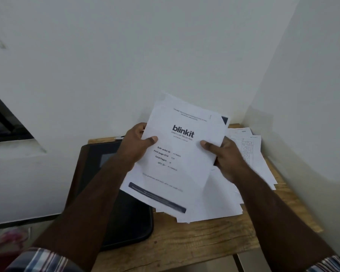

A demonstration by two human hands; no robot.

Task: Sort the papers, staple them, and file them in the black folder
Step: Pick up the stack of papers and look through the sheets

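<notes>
I hold a stack of white printed papers (177,154) above the table, its top sheet a "blinkit" cover page. My left hand (137,143) grips the stack's left edge with the thumb on top. My right hand (222,154) grips the right edge, thumb on the top sheet. A black folder (126,218) lies flat on the left part of the wooden table (214,236), partly under my left arm and the papers. More loose printed sheets (255,154) lie spread on the table's right side. No stapler is plainly visible.
The small table stands in a corner between two white walls (165,46). A small pale object (119,137) lies at the table's back edge behind the folder. A dark window frame (6,122) is at the left. Pinkish cloth (14,238) lies low at the left.
</notes>
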